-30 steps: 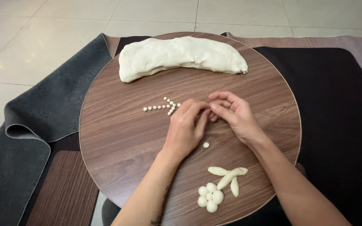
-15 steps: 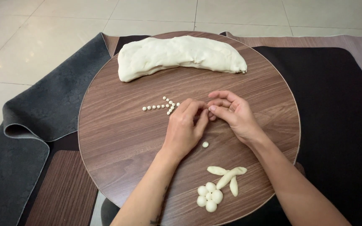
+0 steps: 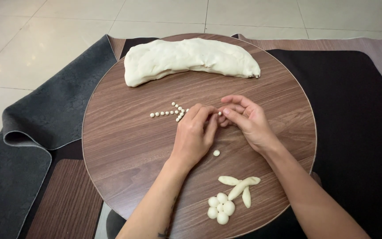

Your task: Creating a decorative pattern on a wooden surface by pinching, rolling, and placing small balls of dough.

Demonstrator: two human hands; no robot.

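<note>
Bead row (image 3: 163, 113) runs left–right on the table (image 3: 124, 146), its right end touching the left hand (image 3: 193, 135), whose fingers are narrowed at that end. Just right, the right hand (image 3: 246, 121) pinches a bead (image 3: 219, 113) fingertip-to-fingertip — both hands equally near; a loose bead (image 3: 216, 153) lies below.

Single head-worn view, looking steeply down and forward from above, fairly near, over round wooden table (image 3: 124, 150), both forearms entering from bottom edge, rug (image 3: 32, 132) and tiled floor beyond
</note>
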